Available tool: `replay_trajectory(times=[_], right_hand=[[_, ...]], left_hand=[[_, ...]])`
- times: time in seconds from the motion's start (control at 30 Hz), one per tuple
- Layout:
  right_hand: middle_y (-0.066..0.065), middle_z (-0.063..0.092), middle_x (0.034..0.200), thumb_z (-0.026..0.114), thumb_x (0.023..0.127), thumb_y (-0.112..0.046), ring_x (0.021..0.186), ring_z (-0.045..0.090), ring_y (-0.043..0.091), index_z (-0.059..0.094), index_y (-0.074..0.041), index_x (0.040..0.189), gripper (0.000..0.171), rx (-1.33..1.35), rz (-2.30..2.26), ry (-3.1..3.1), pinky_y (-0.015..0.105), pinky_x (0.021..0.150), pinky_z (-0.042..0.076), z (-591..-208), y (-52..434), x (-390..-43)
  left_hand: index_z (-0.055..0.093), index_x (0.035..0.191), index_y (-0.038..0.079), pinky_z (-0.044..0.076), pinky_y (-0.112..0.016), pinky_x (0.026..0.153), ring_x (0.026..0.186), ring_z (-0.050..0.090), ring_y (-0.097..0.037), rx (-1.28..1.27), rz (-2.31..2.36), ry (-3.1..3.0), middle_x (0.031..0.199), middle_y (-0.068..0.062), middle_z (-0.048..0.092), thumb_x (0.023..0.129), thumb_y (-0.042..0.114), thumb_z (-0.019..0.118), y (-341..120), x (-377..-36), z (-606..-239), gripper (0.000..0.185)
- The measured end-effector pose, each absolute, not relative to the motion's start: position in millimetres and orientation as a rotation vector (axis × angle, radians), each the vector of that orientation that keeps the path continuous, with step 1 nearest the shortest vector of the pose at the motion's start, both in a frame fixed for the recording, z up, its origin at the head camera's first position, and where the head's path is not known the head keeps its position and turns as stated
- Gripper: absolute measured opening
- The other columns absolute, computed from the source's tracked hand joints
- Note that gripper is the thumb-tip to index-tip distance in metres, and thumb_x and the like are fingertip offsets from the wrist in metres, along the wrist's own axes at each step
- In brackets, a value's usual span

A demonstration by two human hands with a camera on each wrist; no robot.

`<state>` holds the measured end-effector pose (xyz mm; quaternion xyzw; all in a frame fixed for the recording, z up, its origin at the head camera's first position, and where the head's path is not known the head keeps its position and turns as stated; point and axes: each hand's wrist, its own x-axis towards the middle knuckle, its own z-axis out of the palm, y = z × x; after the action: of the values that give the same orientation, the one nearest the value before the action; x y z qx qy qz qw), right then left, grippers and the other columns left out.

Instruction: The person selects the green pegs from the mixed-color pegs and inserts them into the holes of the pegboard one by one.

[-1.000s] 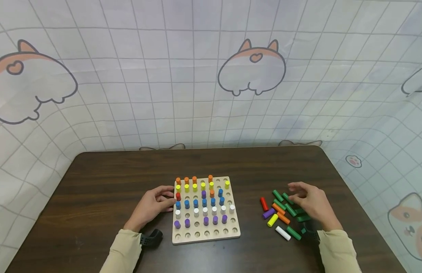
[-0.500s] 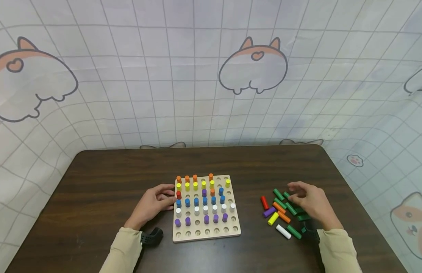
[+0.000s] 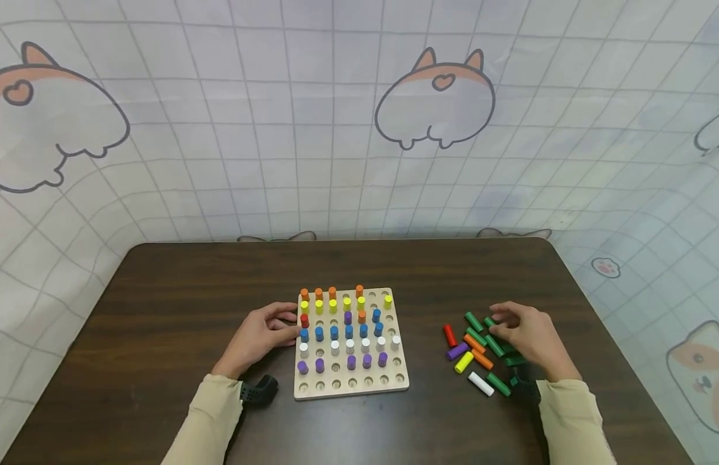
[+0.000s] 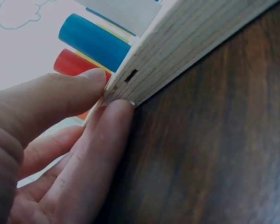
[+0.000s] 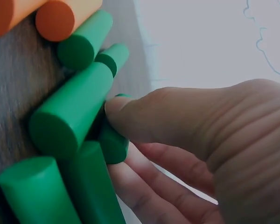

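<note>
A square wooden pegboard point(image 3: 374, 384) stands left of centre on the table, with rows of orange, yellow, blue, white and purple pegs in its holes. My left hand point(image 3: 253, 337) holds its left edge. In the left wrist view, the thumb lies at the board's top edge near a red peg point(image 4: 74, 63), and a fingertip presses the side wall. To the right lies a loose pile of pegs, with my right hand point(image 3: 530, 337) at its far right side. Between that hand's thumb and fingers is a green peg point(image 5: 114, 144), partly hidden by the thumb.
Beside the right hand lie several loose green pegs point(image 3: 497, 385), a white peg point(image 3: 481, 384), a yellow peg point(image 3: 464, 362), a purple peg point(image 3: 457, 351), a red peg point(image 3: 449, 335) and two orange ones. The dark wooden table point(image 3: 179, 290) ends at a patterned wall cloth point(image 3: 313, 129).
The whole head view has shifted slightly, so table and board sit higher in it. Both hands keep their places, left at the board and right at the pile.
</note>
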<state>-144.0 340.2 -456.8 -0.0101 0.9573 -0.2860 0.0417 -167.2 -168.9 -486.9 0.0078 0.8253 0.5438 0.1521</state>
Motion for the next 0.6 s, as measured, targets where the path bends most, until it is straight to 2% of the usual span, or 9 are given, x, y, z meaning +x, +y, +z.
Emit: replay_trajectory(times=[0.17, 0.37, 0.6], right_hand=[[0.016, 0.077, 0.112, 0.073, 0.093, -0.010, 0.094, 0.073, 0.026, 0.070, -0.003, 0.125, 0.033, -0.060, -0.845, 2.945, 0.038, 0.074, 0.059, -456.9, 338.4, -144.7], [0.013, 0.077, 0.108, 0.070, 0.095, -0.013, 0.091, 0.070, 0.021, 0.071, -0.005, 0.126, 0.033, -0.052, -0.871, 2.942, 0.032, 0.072, 0.053, -455.8, 335.4, -147.6], [0.018, 0.077, 0.113, 0.068, 0.097, -0.016, 0.096, 0.073, 0.030, 0.073, -0.007, 0.127, 0.031, -0.007, -0.973, 2.965, 0.030, 0.070, 0.053, -454.8, 334.4, -146.4]], left_hand=[[0.057, 0.144, 0.009, 0.063, -0.028, 0.080, 0.096, 0.073, -0.015, 0.030, 1.570, 2.364, 0.128, -0.016, 0.066, 0.092, 0.025, 0.079, -168.9, -167.9, -487.7, 0.059], [0.058, 0.143, 0.009, 0.063, -0.028, 0.080, 0.095, 0.073, -0.014, 0.013, 1.548, 2.387, 0.126, -0.015, 0.066, 0.092, 0.023, 0.079, -170.7, -167.1, -487.9, 0.058], [0.058, 0.143, 0.009, 0.063, -0.028, 0.081, 0.097, 0.073, -0.015, 0.034, 1.549, 2.376, 0.127, -0.016, 0.067, 0.092, 0.027, 0.080, -171.9, -166.9, -488.5, 0.059]])
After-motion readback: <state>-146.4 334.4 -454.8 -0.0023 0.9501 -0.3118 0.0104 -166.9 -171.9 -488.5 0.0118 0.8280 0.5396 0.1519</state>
